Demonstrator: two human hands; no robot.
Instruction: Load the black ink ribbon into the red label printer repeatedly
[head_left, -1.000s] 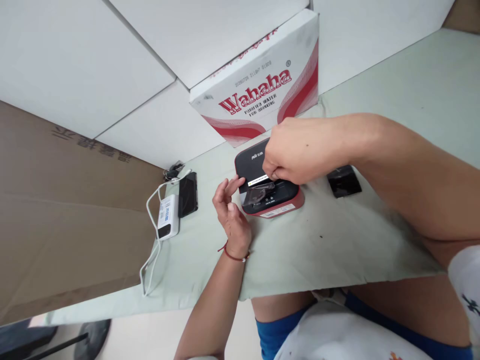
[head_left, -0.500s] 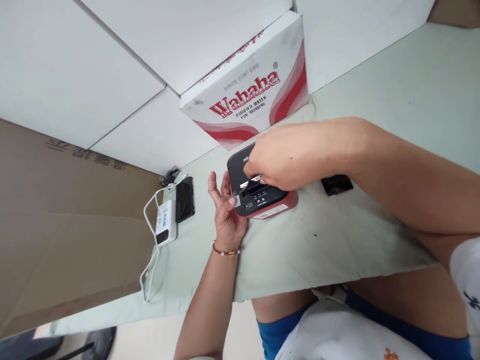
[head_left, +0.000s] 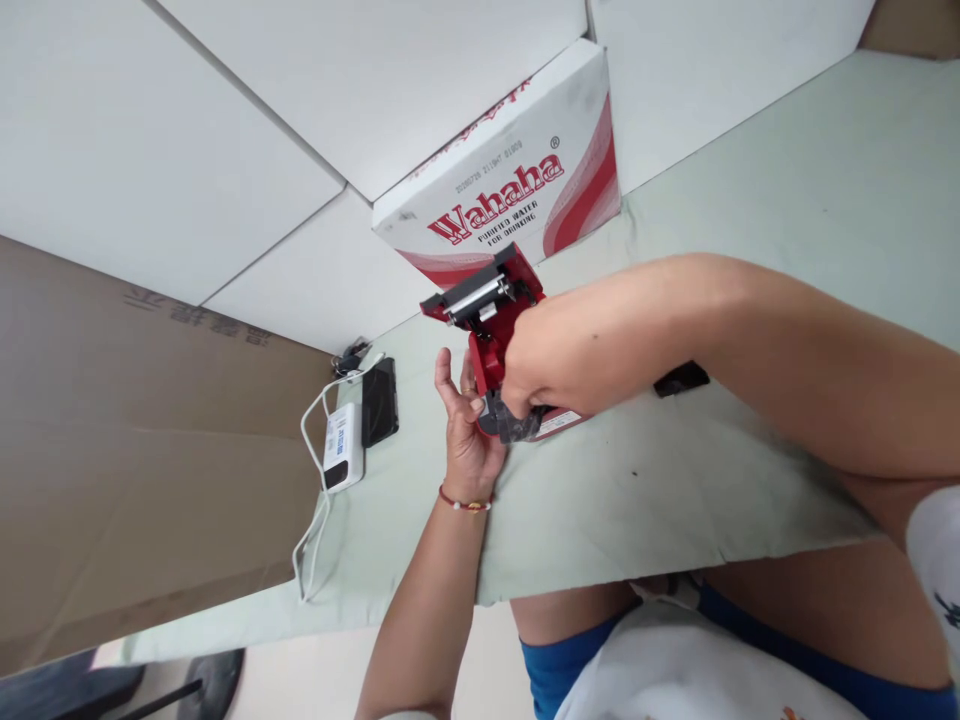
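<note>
Smooth red plastic lines the raised lid (head_left: 496, 328) of the compact printer (head_left: 490, 368), which carries a shiny, metallic-looking bar (head_left: 477, 297), while glossy, crumpled clear film (head_left: 517, 427) sits at its near side. Behind the printer stands a Wahaha carton (head_left: 517, 165) of smooth printed card; left of the printer, a glossy black smartphone (head_left: 381, 402) and smooth white plastic power bank (head_left: 349, 430). Matt, lightly creased green cloth (head_left: 675, 485) spreads beneath the printer, with dull brown cardboard (head_left: 150, 460) far to its left

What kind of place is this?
Likely an indoor desk or workbench, exact setting unclear: cloth-covered table, what looks like a label printer with its lid up, and a white power bank.
</note>
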